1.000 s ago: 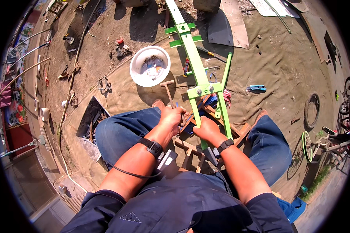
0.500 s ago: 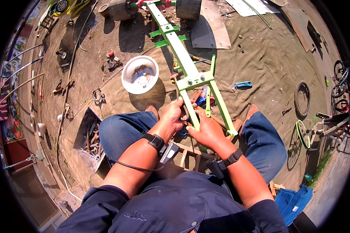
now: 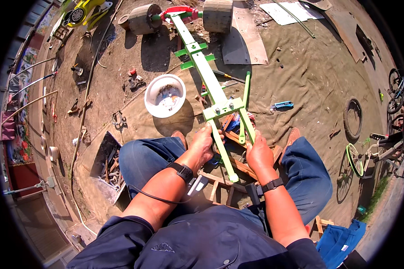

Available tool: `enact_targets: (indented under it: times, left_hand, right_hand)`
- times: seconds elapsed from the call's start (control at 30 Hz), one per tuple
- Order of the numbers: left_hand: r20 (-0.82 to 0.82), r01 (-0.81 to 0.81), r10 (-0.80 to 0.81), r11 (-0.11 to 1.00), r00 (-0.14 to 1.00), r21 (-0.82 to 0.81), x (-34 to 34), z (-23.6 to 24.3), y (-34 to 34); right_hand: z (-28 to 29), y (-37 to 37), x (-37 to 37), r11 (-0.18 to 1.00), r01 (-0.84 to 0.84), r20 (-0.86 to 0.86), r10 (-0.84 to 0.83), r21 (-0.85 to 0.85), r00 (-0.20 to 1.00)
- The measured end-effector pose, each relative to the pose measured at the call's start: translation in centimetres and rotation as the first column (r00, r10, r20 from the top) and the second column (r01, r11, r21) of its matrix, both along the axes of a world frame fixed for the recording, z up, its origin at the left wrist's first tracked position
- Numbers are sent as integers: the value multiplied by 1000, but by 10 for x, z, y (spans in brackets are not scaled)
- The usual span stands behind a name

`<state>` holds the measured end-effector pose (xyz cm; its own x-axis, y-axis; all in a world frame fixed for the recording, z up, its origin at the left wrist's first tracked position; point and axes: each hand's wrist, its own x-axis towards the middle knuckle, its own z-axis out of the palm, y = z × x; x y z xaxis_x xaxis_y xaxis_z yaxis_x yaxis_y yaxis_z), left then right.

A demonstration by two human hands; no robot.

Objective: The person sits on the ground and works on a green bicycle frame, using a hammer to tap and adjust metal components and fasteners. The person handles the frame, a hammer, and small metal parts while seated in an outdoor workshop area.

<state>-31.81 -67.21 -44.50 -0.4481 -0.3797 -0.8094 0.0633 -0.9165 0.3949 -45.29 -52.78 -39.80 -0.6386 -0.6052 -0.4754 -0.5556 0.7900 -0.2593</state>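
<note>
A long light-green metal frame runs away from me, forking into two legs at its near end. My left hand is closed round the fork's left leg, thumb on top; whether anything else is in its palm is hidden. With closed fingers my right hand grips the right leg, covering its near end. Two bolts sit in the cross plate. Between the legs hangs a short green link; a green bar stands out beside the plate.
Wide wheels carry the frame's far end. A white basin stands left of the beam, and a tool box lies by my left knee. Right of the frame are a blue utility knife and a tyre. Wooden slats lie beneath.
My right hand has left the fork's left leg and taken hold of the right leg. The left hand stays on the left leg, whose near end now shows. The view has shifted slightly.
</note>
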Motion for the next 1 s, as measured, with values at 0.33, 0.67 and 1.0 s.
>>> enact_targets:
  times: [0.33,0.67,1.0]
  left_hand:
    - [23,16,-15,998,1000,-67,-1,-12,4]
    - [108,94,-71,970,992,-223,-7,-3,9]
    - [248,279,-182,849,952,-448,-19,19,16]
  right_hand:
    - [-23,7,-6,992,73,50,-68,-108,996]
    - [-68,27,0,936,160,140,-121,-312,983]
    - [-99,37,12,869,258,252,-161,-423,954]
